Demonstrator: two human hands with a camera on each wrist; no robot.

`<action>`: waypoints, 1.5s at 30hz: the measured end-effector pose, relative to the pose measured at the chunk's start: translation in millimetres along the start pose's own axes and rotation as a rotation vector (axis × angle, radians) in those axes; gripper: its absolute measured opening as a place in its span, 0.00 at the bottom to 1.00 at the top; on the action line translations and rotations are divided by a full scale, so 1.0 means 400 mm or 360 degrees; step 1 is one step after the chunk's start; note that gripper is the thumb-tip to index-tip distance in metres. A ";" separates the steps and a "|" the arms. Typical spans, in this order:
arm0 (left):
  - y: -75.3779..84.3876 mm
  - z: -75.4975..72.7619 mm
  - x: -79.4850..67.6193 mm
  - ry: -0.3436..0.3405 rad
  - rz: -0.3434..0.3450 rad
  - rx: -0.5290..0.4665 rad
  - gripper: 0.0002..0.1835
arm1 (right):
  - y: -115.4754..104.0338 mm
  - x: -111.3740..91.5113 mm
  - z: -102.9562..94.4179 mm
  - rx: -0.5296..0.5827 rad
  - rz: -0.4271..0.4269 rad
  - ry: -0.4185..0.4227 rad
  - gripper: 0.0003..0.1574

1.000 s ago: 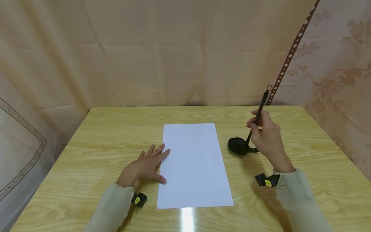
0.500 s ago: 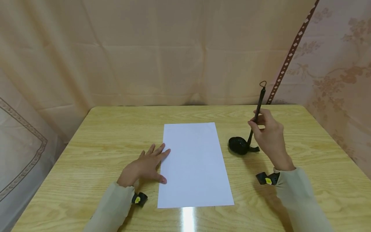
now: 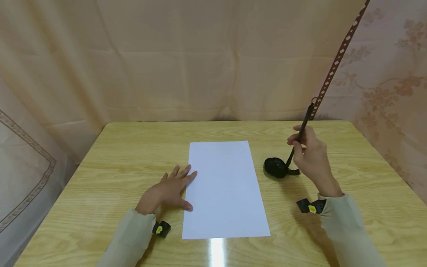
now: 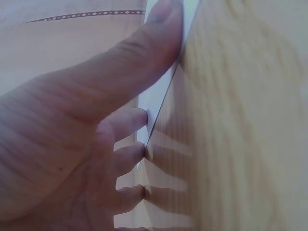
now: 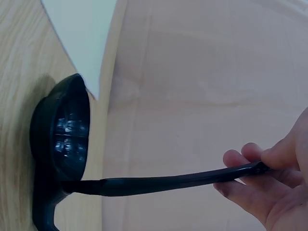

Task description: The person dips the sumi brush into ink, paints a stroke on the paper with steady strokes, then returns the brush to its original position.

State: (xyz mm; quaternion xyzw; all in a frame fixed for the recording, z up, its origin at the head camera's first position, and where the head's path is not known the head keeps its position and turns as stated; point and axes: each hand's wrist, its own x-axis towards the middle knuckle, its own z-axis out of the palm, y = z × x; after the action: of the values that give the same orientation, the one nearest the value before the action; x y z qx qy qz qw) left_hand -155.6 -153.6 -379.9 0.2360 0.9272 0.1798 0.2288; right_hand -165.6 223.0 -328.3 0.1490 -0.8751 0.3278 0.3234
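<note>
My right hand pinches a black writing brush with a hanging loop on its upper end. The brush slants down to the left, its dark tip at the rim of a small black ink dish with a side handle. In the right wrist view the brush reaches the handle side of the dish; whether the tip touches ink is unclear. My left hand lies spread at the left edge of a white paper sheet, thumb and fingertips on it. The left wrist view shows the thumb over the paper's edge.
The pale wood-grain table carries the sheet in the middle and the dish to its right. A beige curtain hangs behind the table, and patterned cloth on the right.
The brush's upper end has swung left and then back to the right, with its tip staying by the dish. My left hand stays on the paper.
</note>
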 end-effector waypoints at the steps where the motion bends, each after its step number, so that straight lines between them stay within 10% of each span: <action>1: 0.000 0.000 0.000 0.0000 0.0003 -0.0002 0.58 | 0.000 0.001 -0.003 0.0007 0.0002 0.0012 0.20; 17: -0.002 0.002 0.003 0.0005 -0.0007 0.0012 0.59 | 0.021 -0.001 0.001 -0.0028 0.0108 0.0323 0.22; 45: 0.005 -0.011 -0.009 0.0027 0.0000 0.0079 0.59 | -0.016 0.025 -0.015 0.0040 0.0018 0.0208 0.18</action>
State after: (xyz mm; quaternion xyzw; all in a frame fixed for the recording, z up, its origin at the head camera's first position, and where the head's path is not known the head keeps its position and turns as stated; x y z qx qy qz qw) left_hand -154.2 -154.9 -374.4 0.2400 0.9333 0.1588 0.2149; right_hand -167.3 221.7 -315.1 0.1264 -0.8487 0.3495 0.3762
